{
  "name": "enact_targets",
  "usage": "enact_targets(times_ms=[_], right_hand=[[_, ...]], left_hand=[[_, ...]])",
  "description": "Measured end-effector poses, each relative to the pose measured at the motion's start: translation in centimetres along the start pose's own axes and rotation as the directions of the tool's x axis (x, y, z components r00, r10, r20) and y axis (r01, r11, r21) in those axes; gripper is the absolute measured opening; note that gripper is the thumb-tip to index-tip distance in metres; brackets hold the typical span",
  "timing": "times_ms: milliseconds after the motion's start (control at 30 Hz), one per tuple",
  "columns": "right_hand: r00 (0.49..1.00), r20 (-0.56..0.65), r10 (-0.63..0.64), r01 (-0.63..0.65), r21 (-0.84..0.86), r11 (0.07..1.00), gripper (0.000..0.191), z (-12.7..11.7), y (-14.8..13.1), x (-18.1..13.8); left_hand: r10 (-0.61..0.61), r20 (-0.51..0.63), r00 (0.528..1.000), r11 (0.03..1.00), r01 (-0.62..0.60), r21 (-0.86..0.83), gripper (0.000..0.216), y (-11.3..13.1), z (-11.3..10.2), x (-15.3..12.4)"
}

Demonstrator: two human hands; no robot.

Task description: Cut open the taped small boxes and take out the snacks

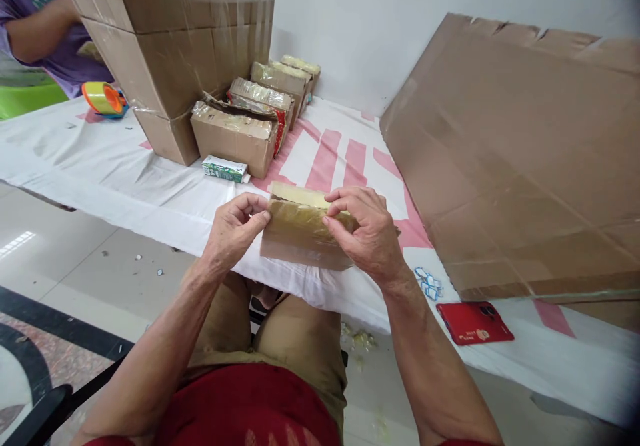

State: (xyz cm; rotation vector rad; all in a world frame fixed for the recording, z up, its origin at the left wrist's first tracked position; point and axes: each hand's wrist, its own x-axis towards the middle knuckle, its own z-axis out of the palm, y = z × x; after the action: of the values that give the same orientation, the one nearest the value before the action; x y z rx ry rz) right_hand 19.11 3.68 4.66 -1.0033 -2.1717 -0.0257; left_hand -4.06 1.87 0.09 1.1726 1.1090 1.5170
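Note:
A small cardboard box [300, 233] wrapped in yellowish tape rests at the near edge of the white-covered table [100, 166]. My left hand [235, 229] pinches the box's left end with fingertips. My right hand [365, 229] presses on the box's top right, fingers curled over the taped face. Both hands hold the box between them.
Several similar taped boxes [235, 136] line up behind, beside a tall stack of cartons [170, 39]. A small green-white carton [225, 169] lies by them. A large flat cardboard sheet [520, 159] leans at right, a red phone [474, 322] below it. Another person's arm [40, 23] and a tape dispenser [104, 99] are at far left.

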Motion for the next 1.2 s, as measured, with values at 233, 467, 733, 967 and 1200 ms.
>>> enact_targets(times_ms=[233, 467, 733, 967, 1200], right_hand=[[0.998, 0.064, 0.002, -0.004, 0.042, 0.999, 0.012, -0.7, -0.1, -0.1], [0.992, 0.109, -0.066, 0.063, 0.033, 0.997, 0.014, -0.8, 0.0, 0.1], [0.943, -0.067, -0.327, 0.324, -0.05, 0.945, 0.026, 0.2, 1.1, -1.1], [0.971, -0.119, -0.209, 0.211, 0.0, 0.978, 0.009, 0.2, 1.2, -0.6], [0.982, -0.155, -0.112, 0.121, 0.049, 0.991, 0.016, -0.1, 0.6, -0.1]], left_hand=[[0.028, 0.108, 0.994, 0.993, -0.04, 0.112, 0.024, 0.6, 1.0, 0.3], [0.057, 0.042, 0.997, 0.99, -0.062, 0.125, 0.02, 0.2, 1.7, 0.2], [0.014, -0.031, 0.999, 0.994, -0.011, 0.11, 0.019, 0.6, 2.2, 0.8], [0.022, 0.018, 1.0, 0.996, -0.023, 0.087, 0.021, 0.3, 2.2, 0.7], [0.059, 0.026, 0.998, 0.992, -0.061, 0.111, 0.021, 0.4, 2.1, 0.3]])
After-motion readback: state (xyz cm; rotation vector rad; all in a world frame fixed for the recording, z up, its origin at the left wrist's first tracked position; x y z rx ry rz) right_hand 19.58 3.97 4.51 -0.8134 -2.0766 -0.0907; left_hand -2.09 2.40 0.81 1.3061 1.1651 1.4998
